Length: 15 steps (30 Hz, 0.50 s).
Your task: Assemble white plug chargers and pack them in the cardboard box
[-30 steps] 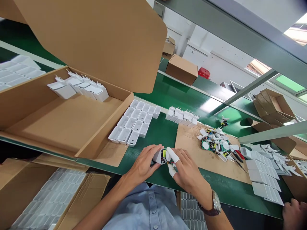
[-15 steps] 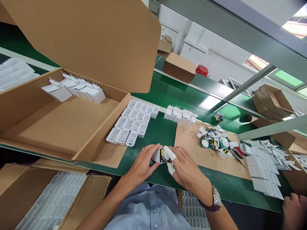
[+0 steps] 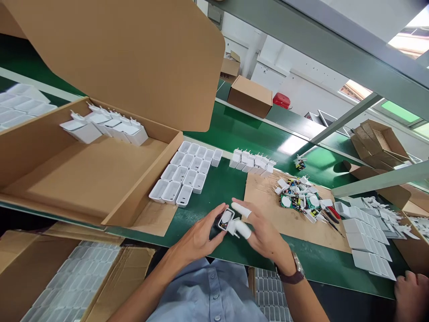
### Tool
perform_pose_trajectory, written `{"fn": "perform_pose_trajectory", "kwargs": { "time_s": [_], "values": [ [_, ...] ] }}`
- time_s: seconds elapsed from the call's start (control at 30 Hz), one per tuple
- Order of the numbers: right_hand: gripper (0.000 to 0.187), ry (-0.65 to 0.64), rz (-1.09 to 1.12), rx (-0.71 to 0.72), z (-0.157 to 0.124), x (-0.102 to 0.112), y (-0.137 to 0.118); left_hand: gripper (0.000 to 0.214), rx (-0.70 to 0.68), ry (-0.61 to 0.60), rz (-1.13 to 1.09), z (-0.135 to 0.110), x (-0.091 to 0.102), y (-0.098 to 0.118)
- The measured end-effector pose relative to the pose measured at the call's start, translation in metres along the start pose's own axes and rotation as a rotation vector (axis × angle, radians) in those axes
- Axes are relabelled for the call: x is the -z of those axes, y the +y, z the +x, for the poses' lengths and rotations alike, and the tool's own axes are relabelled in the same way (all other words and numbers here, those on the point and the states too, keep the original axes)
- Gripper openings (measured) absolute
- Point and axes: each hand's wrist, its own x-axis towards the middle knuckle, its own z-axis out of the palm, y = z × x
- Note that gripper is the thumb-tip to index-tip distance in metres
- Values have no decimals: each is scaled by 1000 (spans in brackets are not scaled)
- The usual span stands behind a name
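My left hand [image 3: 200, 235] and my right hand [image 3: 259, 230] meet over the green bench, both closed on a small white charger housing [image 3: 226, 219]. Its open end faces up toward me. White finger cots cover my right thumb and forefinger; the thumb presses the housing's side. A wristwatch sits on my right wrist. A block of empty white housings [image 3: 186, 172] stands just beyond my left hand. A heap of circuit boards [image 3: 298, 199] lies on a cardboard sheet [image 3: 268, 210] to the right.
A large open carton [image 3: 83, 165] with a row of finished chargers [image 3: 107, 127] fills the left. A row of plug caps [image 3: 253, 163] stands behind. Flat white covers [image 3: 367, 243] and red-handled cutters [image 3: 331, 214] lie right. Another person's hand [image 3: 410, 290] shows at lower right.
The housing has been turned so its open end faces up, and the green board inside no longer shows. My right fingers have lifted and spread a little.
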Motion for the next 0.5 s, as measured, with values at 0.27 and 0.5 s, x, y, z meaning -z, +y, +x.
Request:
{"fn": "perform_pose_trajectory", "kwargs": {
  "time_s": [0.27,0.5],
  "values": [
    [54,-19,114,-22,-16,-25,20,63,-64,106,25,5,3,8],
    [53,241,17,115,-17,-58,22,43,-122,148,58,9,6,9]
  ]
}}
